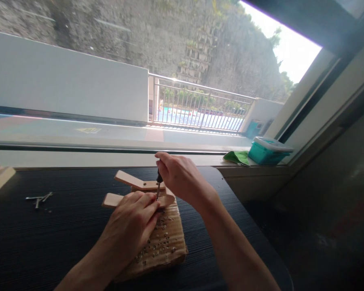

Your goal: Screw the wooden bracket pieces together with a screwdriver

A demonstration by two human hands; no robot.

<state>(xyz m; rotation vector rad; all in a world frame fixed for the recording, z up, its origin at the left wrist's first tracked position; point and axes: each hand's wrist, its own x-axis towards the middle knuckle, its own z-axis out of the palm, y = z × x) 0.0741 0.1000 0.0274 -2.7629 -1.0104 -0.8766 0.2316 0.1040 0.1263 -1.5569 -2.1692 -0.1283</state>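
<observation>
"Screwdriver [158,189] and hands: how do they stand?"

"The right hand [182,176] is wrapped around the dark handle, the shaft pointing nearly straight down. The left hand [136,216] lies over the near wooden strip [111,200], its fingers beside the shaft. I can't tell whether they curl underneath, and they hide the tip."

"How would that strip handle?"

"Light and stiff, I'd judge, and smooth enough to turn under twisting. Thin wood might split near a hole or an end. I'd hold it flat by its broad faces, with fingertips out of the tip's line."

"And the far wooden strip [133,180]?"

"It bends at an angle, with 1 dark fastener near the bend. I'd take it by its left end, which juts out past the support."

"What support?"

"A corrugated cardboard block [166,246], pitted with holes, under the right part of the strips. It probably gives a little under pressure, and its torn surface could snag."

"Edges?"

"The black tabletop [79,234] ends just right of the right forearm, so that elbow has the tighter side. To the left there's a broad stretch of it before the small pile of screws [41,199]. Ahead, beyond the strips, runs the windowsill [109,159], with a green cloth [238,157] and a teal plastic box [265,151] at its right end, well apart from the hands."
</observation>
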